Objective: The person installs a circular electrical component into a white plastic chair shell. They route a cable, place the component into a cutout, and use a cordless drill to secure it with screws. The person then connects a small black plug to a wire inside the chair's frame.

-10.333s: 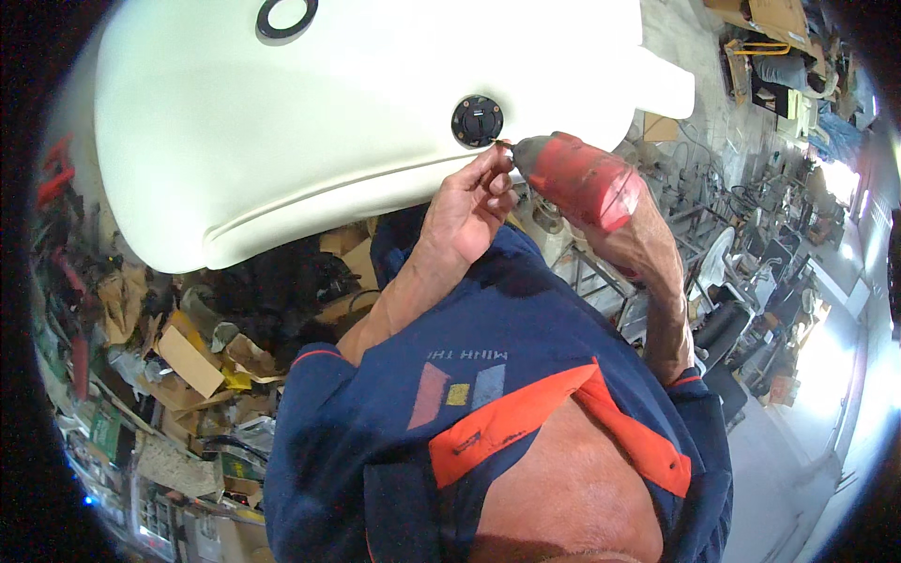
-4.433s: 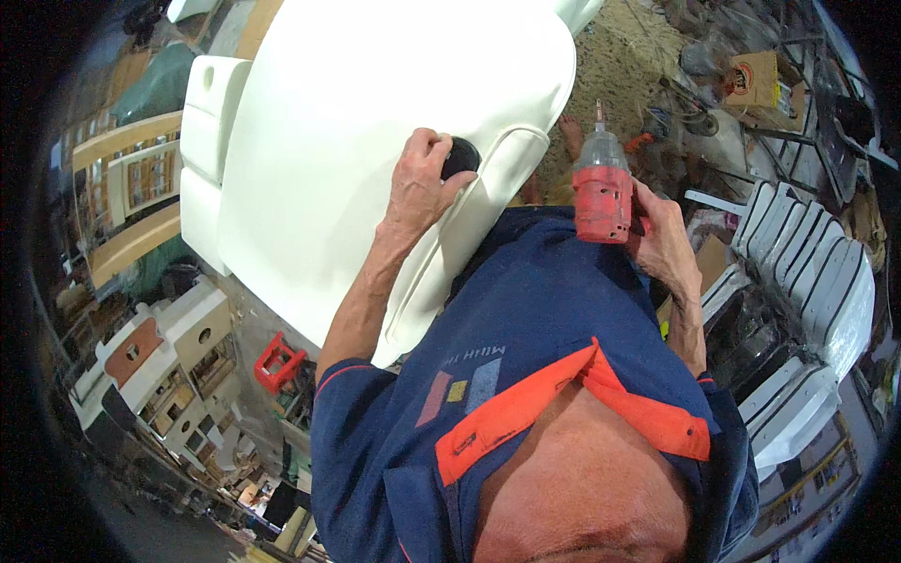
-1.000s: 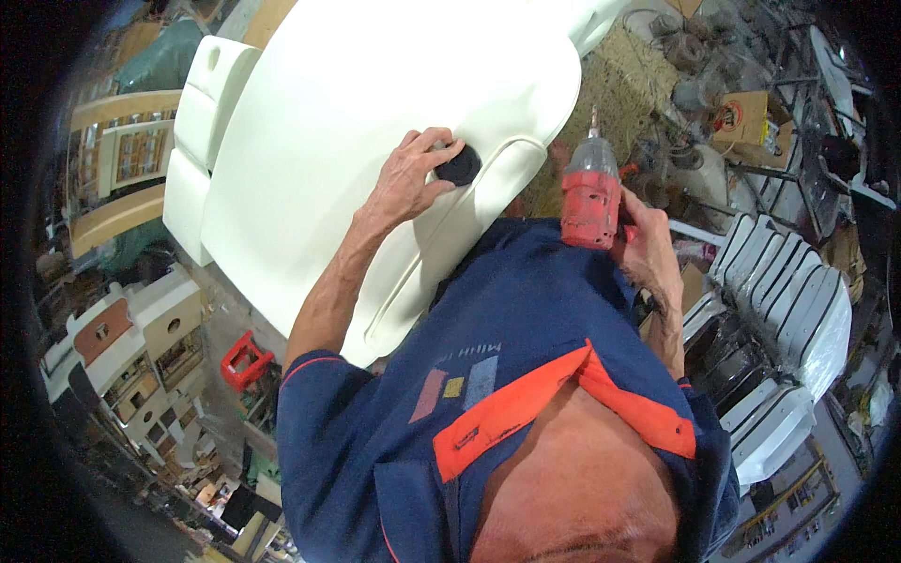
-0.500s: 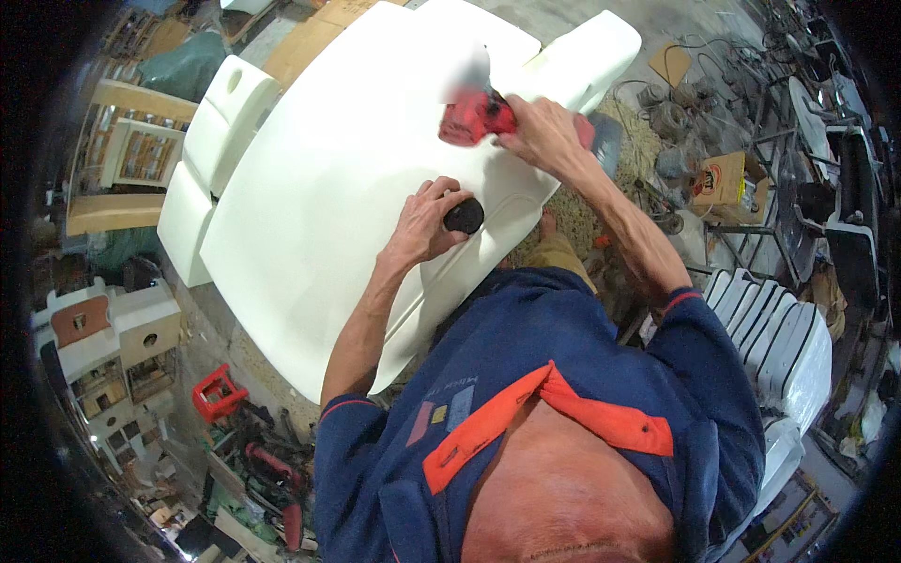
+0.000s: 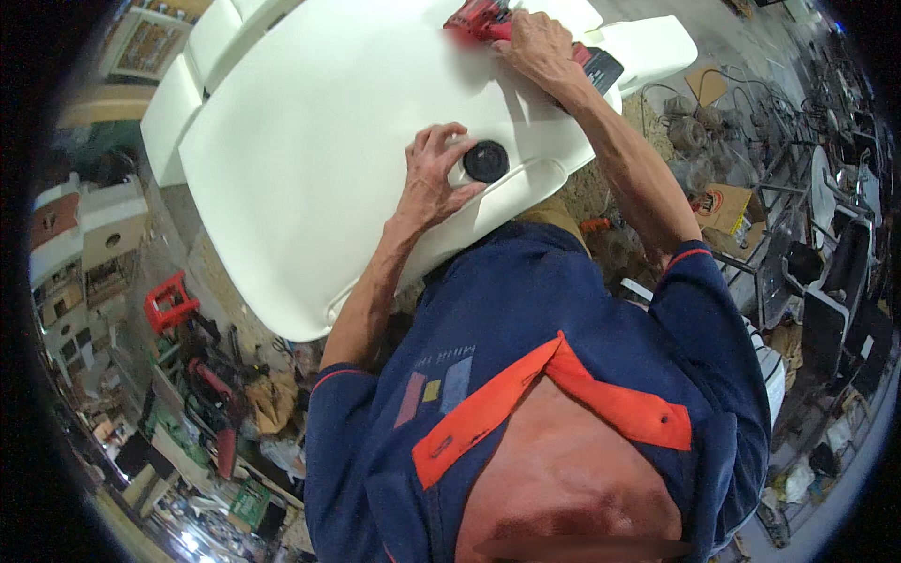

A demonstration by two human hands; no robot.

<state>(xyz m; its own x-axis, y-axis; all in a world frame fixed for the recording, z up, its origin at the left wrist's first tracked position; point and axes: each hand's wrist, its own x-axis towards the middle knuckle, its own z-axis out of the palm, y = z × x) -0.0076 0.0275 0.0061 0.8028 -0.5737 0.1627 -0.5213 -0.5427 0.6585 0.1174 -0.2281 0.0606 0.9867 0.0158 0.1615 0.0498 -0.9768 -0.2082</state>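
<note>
— Two hands are busy here, yes? Where is each one?

— Yes. Left hand (image 5: 432,178) lies near the centre of the frame on the large white moulded plastic shell (image 5: 310,178). Its fingers (image 5: 434,141) are curled and a little spread, and the fingertips press on the shell just beside the round black plastic cap (image 5: 486,160), touching its left edge. Right hand (image 5: 537,47) is at the upper middle of the frame, stretched far out, and it is closed around the red cordless drill (image 5: 479,19), which is blurred at the top edge. I cannot tell if the drill's tip touches the shell.

— What is good practice for this step, in your judgement?

— I think the left hand must keep the cap flat and centred in its seat, with pressure on the rim and not on one side only, so it does not tilt. The fingers should stay beside the cap, not over its middle, if the drill comes there.

— And the drill?

— It is well apart from the cap. I would bring it square to the surface and hold it firm, because the smooth curved shell lets a tip slide easily.

— Anything around?

— Red plastic stool (image 5: 169,300) at the left and much workshop clutter along the lower left.
</note>
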